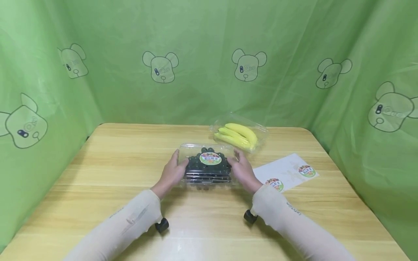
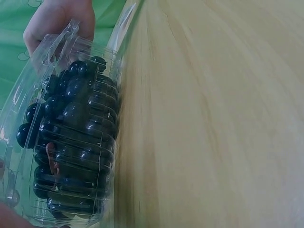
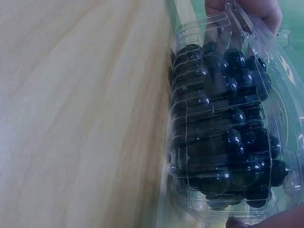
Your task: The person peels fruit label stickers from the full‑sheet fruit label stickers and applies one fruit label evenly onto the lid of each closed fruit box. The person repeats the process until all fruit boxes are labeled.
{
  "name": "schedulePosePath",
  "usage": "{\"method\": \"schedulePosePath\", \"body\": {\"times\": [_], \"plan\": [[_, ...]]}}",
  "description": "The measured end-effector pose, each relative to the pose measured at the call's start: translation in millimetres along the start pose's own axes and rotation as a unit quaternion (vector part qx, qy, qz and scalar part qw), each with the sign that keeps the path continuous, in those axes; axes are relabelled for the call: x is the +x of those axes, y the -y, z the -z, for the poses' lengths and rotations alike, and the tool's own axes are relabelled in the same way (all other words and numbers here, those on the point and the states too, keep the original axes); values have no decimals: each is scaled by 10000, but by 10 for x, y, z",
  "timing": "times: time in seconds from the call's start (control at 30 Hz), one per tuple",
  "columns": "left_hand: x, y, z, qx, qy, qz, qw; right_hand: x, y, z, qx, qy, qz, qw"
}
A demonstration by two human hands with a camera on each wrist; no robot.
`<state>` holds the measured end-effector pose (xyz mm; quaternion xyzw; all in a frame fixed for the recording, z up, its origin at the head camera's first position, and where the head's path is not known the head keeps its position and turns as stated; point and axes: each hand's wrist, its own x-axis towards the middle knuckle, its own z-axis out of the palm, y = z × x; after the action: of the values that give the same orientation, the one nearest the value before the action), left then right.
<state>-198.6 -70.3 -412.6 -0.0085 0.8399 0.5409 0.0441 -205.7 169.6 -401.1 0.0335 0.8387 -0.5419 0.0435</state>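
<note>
Clear plastic formed the box (image 1: 209, 176), packed with dark, round grapes (image 2: 73, 111), that stood near the middle of the table, between both hands; whether its base touched the wood I could not tell. An oval, brightly coloured label (image 1: 210, 158) sat on its top.

At the box's left end, the left hand (image 1: 171, 173) gripped it, thumb laid over the upper edge and well apart from the forefinger, which ran along the side. The right hand (image 1: 244, 172) clasped the other end in much the same way, thumb on top, forefinger at the side (the remaining fingers of both hands were mostly hidden in the head view). So each hand was parted only by the box, and clamped on it.

Just beside the right hand, partly behind the forearm, a white sheet (image 1: 277, 168) lay flat, bearing two round stickers (image 1: 307, 170). Beyond the box and to the right, near the table's far edge, yellow bananas (image 1: 240, 135) lay in a second clear container (image 1: 261, 132).

Pale sleeves (image 1: 124, 219) covered the forearms, a black knob (image 1: 162, 225) showing under each wrist. Pale wood grain marked the table (image 1: 114, 163), and green curtain (image 1: 202, 98) printed with cartoon animal heads (image 1: 160, 69) hung around it.
</note>
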Motion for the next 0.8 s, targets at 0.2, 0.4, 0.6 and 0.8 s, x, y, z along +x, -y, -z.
{"method": "schedulePosePath", "body": {"times": [0.2, 0.4, 0.6, 0.8], "plan": [[-5, -13, 4, 73, -29, 17, 10000, 1, 15, -1, 55, -61, -53, 10000], [-15, -25, 16, 17, -79, 34, 10000, 3, 27, -6, 93, -134, -104, 9998], [-8, -29, 35, -6, -80, 65, 9999, 19, 53, -9, 110, -173, -84, 9998], [16, -47, 59, -45, -47, 83, 9999, 35, 95, 0, 42, -215, -75, 9997]]}}
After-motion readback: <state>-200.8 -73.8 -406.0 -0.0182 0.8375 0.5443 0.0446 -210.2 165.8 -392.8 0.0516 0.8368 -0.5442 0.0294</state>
